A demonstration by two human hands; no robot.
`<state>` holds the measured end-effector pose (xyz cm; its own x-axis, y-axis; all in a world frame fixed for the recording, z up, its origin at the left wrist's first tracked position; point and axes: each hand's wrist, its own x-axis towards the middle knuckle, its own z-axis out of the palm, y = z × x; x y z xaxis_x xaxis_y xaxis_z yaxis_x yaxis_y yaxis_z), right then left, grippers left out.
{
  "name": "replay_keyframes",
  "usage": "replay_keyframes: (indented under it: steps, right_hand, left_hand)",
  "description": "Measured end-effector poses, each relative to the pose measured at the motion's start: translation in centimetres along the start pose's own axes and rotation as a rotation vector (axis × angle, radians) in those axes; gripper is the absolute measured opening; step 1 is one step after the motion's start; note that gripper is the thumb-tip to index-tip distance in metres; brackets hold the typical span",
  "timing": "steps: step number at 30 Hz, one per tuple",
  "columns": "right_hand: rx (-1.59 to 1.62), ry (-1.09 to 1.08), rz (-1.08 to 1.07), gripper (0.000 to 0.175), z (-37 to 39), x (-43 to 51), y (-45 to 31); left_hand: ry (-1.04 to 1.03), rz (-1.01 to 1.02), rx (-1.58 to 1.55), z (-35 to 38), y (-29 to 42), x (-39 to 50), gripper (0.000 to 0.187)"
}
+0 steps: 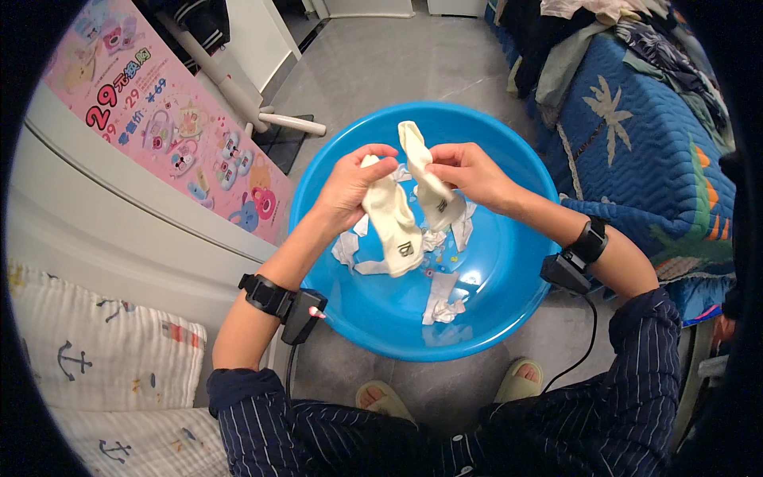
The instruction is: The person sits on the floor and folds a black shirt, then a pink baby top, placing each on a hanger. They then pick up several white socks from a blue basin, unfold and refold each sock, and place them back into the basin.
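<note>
A cream sock point(394, 232) with a dark printed mark hangs from my left hand point(356, 186), pinched near its upper end. My right hand point(475, 177) grips a matching cream sock point(438, 206) at its middle, so the cuff points up and the marked part droops. Both socks are held apart, side by side, over a large blue plastic basin point(512, 262). Crumpled white scraps, seemingly paper or tissue, lie on the basin's floor, among them one folded piece point(442, 296) near the front and another point(345, 248) at the left.
On the right a bed carries a blue quilted cover point(650, 143) and heaped clothes point(572, 53). A pink printed poster point(179, 131) leans on the left, with a white stand leg point(292, 123) beside it. Anchor-patterned cloth point(113, 340) lies at lower left. My slippered feet point(384, 400) stand before the basin.
</note>
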<state>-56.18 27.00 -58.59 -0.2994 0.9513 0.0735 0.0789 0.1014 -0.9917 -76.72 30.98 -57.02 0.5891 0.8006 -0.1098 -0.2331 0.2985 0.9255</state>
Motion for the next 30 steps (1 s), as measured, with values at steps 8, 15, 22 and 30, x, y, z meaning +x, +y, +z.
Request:
replay_keyframes:
  steps: [8, 15, 22, 30]
  right_hand:
    - [-0.021, -0.142, -0.064, 0.022, 0.5, -1.5, -1.2]
    - [-0.112, 0.049, 0.087, 0.018, -1.2, -1.9, -2.0]
    - [0.012, -0.058, -0.069, 0.044, 0.2, -2.5, -2.8]
    - [0.095, 0.024, -0.009, 0.035, 0.1, -1.9, -3.3]
  left_hand:
    - [0.079, 0.027, 0.188, 1.9, 0.8, -0.8, 0.028]
    - [0.25, 0.077, 0.261, 1.4, 2.7, -1.4, 0.02]
    - [0.163, 0.167, 0.419, 2.8, 2.0, -1.7, 0.018]
    - [0.043, 0.083, 0.204, 2.5, 2.9, -2.2, 0.02]
